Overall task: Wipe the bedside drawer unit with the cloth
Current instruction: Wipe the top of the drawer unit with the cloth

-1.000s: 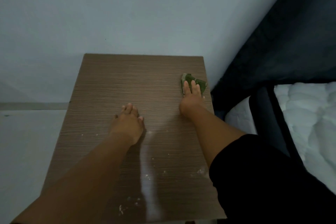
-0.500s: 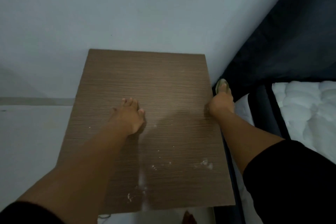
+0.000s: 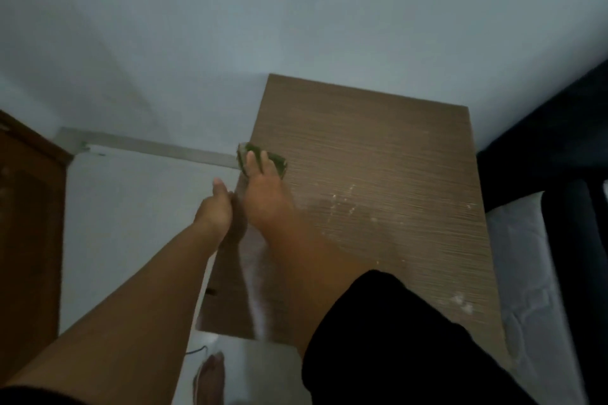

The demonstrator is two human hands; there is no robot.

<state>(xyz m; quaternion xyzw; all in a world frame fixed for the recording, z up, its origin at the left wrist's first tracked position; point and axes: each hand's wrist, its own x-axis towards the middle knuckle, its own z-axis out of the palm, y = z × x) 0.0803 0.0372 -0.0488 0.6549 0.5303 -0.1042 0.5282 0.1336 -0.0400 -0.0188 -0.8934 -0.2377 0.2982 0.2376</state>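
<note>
The bedside drawer unit [image 3: 378, 154] has a brown wood-grain top with white dust specks and a smeared streak on its near half. My right hand [image 3: 263, 194] presses a green cloth [image 3: 274, 163] flat on the top at its left edge, fingers stretched over it. My left hand [image 3: 215, 207] sits just off the unit's left edge beside the right hand, thumb up; its fingers are hidden against the unit's side, so its grip cannot be made out.
A pale wall [image 3: 296, 10] stands behind the unit. A bed with a white mattress [image 3: 526, 273] and dark headboard [image 3: 559, 128] is at the right. A brown wooden door [image 3: 26, 223] is at the left. My foot [image 3: 210, 375] shows on the pale floor below.
My right hand has swept the cloth from the unit's right edge across to its left edge. My left hand has left the top's middle and moved to the left side. The view has shifted left.
</note>
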